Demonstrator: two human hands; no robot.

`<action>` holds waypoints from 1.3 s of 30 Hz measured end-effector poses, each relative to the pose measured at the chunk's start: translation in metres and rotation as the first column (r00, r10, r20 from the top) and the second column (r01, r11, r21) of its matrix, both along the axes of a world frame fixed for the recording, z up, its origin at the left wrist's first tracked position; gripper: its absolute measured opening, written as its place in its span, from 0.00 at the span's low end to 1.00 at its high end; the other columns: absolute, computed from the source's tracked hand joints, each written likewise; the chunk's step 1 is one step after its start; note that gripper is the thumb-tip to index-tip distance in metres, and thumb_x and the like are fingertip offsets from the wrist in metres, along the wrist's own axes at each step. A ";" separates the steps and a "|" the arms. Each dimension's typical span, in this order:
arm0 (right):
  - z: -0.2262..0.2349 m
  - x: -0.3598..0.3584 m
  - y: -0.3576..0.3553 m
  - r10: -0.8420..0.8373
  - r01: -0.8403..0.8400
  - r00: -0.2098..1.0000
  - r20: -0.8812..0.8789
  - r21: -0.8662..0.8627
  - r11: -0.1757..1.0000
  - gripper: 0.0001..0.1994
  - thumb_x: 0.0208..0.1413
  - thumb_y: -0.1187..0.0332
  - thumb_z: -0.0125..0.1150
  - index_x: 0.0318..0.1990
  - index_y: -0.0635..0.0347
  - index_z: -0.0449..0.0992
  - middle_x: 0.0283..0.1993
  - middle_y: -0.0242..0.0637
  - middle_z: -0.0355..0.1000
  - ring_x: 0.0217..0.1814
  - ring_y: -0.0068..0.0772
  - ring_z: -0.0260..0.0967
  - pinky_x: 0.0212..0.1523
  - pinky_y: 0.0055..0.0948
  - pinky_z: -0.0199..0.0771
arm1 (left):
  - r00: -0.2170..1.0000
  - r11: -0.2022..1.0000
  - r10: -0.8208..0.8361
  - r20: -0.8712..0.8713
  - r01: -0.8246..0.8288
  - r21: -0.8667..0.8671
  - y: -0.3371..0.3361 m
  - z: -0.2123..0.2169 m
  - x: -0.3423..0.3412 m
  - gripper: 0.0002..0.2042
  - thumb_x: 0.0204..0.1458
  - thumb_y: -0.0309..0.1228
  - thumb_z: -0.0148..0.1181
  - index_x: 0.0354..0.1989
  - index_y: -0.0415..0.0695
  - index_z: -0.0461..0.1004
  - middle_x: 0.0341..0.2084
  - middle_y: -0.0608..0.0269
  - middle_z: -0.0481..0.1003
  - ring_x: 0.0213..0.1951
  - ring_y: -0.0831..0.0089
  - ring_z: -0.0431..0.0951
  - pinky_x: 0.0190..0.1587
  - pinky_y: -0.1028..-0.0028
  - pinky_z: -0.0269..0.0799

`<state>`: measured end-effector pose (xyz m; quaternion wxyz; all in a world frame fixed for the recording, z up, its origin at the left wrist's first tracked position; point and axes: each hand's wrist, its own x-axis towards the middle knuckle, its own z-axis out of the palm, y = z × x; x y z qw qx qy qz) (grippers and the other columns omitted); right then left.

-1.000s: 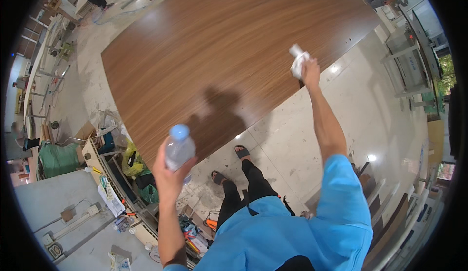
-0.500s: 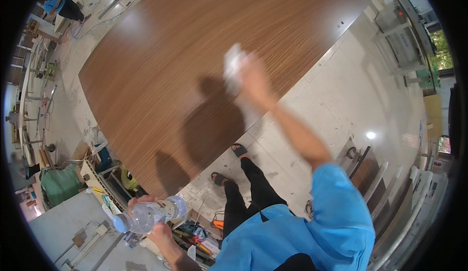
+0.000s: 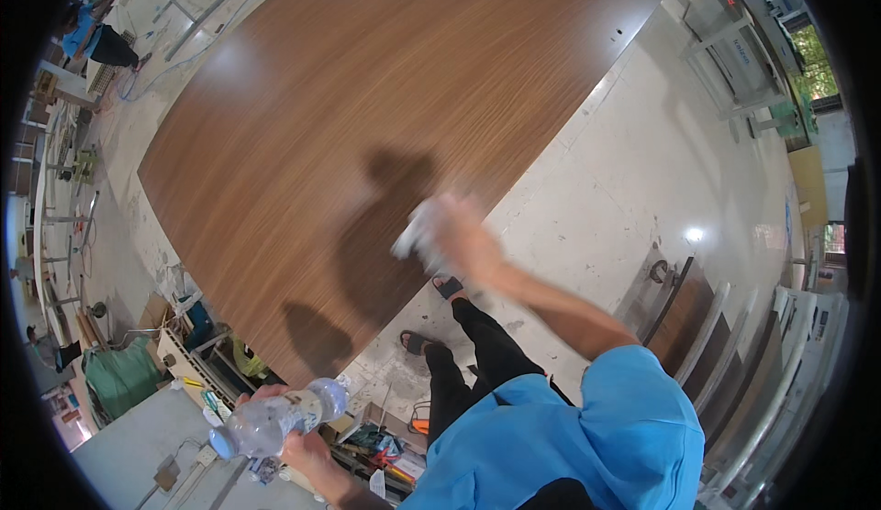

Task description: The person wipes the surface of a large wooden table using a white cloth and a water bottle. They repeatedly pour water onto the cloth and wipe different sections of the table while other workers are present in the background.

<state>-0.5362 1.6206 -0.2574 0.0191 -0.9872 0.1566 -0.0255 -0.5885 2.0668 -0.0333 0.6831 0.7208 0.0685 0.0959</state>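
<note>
A large brown wood-grain board (image 3: 303, 125) stretches out in front of me, its near edge just beyond my feet. My right hand (image 3: 463, 235), smeared by motion, is closed around a white cloth (image 3: 422, 235) at the board's near right edge. Whether the cloth touches the surface I cannot tell. At the lower left, my left hand (image 3: 307, 450) grips a clear plastic bottle (image 3: 275, 423) with a blue cap, tilted nearly on its side. Shadows of my head and body fall across the board.
Below the bottle sits a bin of mixed tools (image 3: 381, 455), beside a grey surface (image 3: 138, 446). A green sack (image 3: 119, 377) stands at the left. Several panels (image 3: 716, 345) lean in a rack at the right. Another person (image 3: 96, 42) is at the far left.
My right hand has pulled the cloth back toward me, from further up the board to its near edge. My left hand still holds the bottle, slightly lower in view.
</note>
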 end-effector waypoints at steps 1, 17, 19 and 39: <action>-0.012 -0.015 -0.017 0.171 -0.180 0.984 -0.059 -0.277 0.944 0.23 0.71 0.64 0.45 0.70 0.61 0.63 0.73 0.51 0.61 0.77 0.54 0.53 0.76 0.56 0.53 | 1.000 1.000 -0.005 0.004 0.005 -0.026 0.001 0.000 0.000 0.55 0.40 0.56 0.77 0.71 0.39 0.53 0.47 0.53 0.72 0.49 0.62 0.74 0.52 0.63 0.71; -0.008 0.082 0.009 0.033 -0.085 0.954 0.299 0.165 0.983 0.36 0.68 0.44 0.46 0.72 0.63 0.60 0.77 0.54 0.52 0.79 0.55 0.46 0.76 0.55 0.44 | 0.972 0.958 0.234 -0.030 -0.236 -0.165 0.091 -0.005 -0.033 0.37 0.52 0.35 0.69 0.69 0.44 0.59 0.55 0.54 0.73 0.53 0.64 0.76 0.59 0.61 0.73; -0.032 0.064 0.079 0.155 -0.244 0.933 0.326 0.255 0.936 0.39 0.69 0.39 0.43 0.74 0.63 0.58 0.80 0.54 0.49 0.82 0.55 0.42 0.78 0.56 0.41 | 0.950 0.933 0.278 -0.142 -0.302 -0.197 0.129 -0.020 -0.029 0.27 0.57 0.33 0.67 0.63 0.42 0.66 0.53 0.60 0.75 0.51 0.70 0.77 0.57 0.65 0.73; -0.034 -0.035 0.322 0.654 -0.706 0.683 0.325 0.065 0.705 0.23 0.68 0.65 0.51 0.67 0.67 0.66 0.70 0.55 0.64 0.73 0.59 0.57 0.75 0.55 0.51 | 0.966 0.741 0.243 0.090 -0.126 -0.659 0.315 -0.013 -0.006 0.16 0.65 0.38 0.60 0.55 0.43 0.75 0.52 0.62 0.78 0.56 0.68 0.77 0.63 0.60 0.70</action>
